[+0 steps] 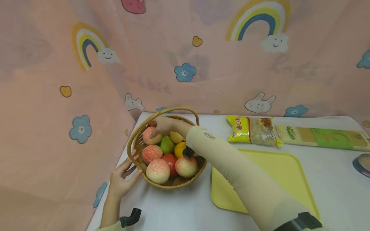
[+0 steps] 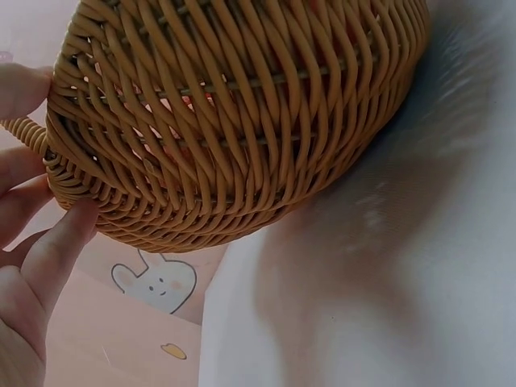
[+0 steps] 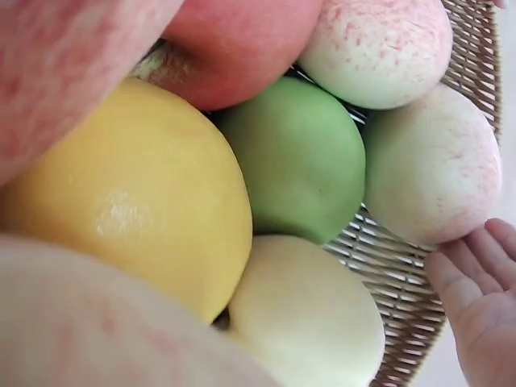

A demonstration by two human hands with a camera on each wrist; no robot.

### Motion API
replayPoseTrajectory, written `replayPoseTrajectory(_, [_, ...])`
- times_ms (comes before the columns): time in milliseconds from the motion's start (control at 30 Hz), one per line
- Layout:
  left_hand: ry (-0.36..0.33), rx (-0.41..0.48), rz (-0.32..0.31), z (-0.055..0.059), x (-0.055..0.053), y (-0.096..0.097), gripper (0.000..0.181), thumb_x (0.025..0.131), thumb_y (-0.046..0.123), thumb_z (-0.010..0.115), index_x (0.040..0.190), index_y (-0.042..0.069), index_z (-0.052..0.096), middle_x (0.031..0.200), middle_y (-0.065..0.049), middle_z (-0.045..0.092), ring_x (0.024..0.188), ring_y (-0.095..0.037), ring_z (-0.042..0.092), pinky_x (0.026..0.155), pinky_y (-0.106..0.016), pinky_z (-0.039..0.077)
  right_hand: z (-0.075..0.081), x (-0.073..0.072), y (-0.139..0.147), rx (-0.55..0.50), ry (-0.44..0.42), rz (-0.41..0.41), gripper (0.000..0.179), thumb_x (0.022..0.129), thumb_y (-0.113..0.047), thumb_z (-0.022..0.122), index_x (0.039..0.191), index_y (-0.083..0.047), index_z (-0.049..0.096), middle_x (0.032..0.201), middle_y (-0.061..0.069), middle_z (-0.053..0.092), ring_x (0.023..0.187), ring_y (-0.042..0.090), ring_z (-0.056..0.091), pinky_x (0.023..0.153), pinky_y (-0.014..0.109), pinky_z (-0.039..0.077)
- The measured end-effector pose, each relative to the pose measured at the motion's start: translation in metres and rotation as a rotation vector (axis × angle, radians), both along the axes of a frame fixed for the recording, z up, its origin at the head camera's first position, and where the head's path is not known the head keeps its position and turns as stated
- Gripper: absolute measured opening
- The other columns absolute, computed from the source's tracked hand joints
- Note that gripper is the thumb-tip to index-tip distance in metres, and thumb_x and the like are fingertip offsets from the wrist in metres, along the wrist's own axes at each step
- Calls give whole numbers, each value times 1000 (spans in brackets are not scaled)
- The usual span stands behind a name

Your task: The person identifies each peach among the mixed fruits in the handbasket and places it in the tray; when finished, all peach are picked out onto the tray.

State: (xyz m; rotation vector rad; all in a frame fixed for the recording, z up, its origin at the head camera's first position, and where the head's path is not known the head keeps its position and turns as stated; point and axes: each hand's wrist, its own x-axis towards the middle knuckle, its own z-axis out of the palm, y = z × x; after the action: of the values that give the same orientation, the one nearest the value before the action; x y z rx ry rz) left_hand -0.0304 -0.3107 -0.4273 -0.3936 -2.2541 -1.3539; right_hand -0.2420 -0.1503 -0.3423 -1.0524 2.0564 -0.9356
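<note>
My left hand (image 1: pixel 122 179) is at the left side of a woven wicker basket (image 1: pixel 169 186), its thumb and fingers gripping the rim around the handle's base, as the left wrist view also shows. Across the top reaches my right hand (image 1: pixel 163 124), under the arched handle. Its fingers and thumb hold a pinkish peach (image 1: pixel 151 138) at the basket's far left. Beside that peach lie a green pear-like fruit (image 1: pixel 167 146), a yellow fruit (image 1: pixel 180 150), a pale yellow fruit (image 3: pixel 310 310), a red fruit (image 1: pixel 171 163) and several more peaches (image 1: pixel 158 171).
A yellow tray (image 1: pixel 297 173) lies right of the basket, partly beneath my right sleeve. Behind it are a yellow pasta bag (image 1: pixel 251 130) and a long green packet (image 1: pixel 326 138). A round container (image 1: pixel 362 163) stands at the right edge. Patterned cloth (image 1: pixel 162 57) hangs behind and left.
</note>
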Motion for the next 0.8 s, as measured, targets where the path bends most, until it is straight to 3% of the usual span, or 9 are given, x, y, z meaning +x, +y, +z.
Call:
replayPoseTrajectory(200, [-13,-42,27,17,5,11,47,69,-22,68,114,-22,54,130,-41,43,125,0,48,87,-19,53,-9,0,-5,78,59,-7,69,86,-15,69,144,1,35,149,15,39,136,25,38,113,33,37])
replayPoseTrajectory(333, [-22,-38,42,20,6,13,46,69,-21,69,114,-21,55,142,-11,48,125,-1,49,88,-19,52,-10,1,-7,121,102,-24,68,87,-18,68,144,-3,36,147,13,41,133,24,41,111,34,39])
replayPoseTrajectory(433, [-24,-17,39,13,5,11,46,69,-22,69,113,-21,55,143,-10,47,125,-2,50,89,-19,52,-11,1,-7,145,138,-28,68,86,-18,69,144,-5,38,146,12,43,131,24,43,109,35,41])
replayPoseTrajectory(567, [-10,19,17,-5,1,2,52,67,-25,68,116,-20,54,135,-39,41,126,-3,48,89,-17,52,-14,0,-7,147,188,-21,66,83,-16,71,142,-9,43,140,10,50,124,23,49,103,34,46])
replayPoseTrajectory(667, [-10,48,5,-14,1,-1,54,67,-25,69,119,-18,54,137,-36,41,127,-5,49,89,-18,52,-16,0,-7,137,225,-15,63,81,-17,73,138,-12,49,134,9,55,117,21,53,97,32,49])
replayPoseTrajectory(800, [-7,66,-2,-16,2,0,54,68,-22,70,120,-18,54,140,-33,41,127,-7,49,90,-19,52,-19,1,-6,121,264,-22,57,78,-21,77,131,-12,55,127,8,58,111,18,55,95,29,49])
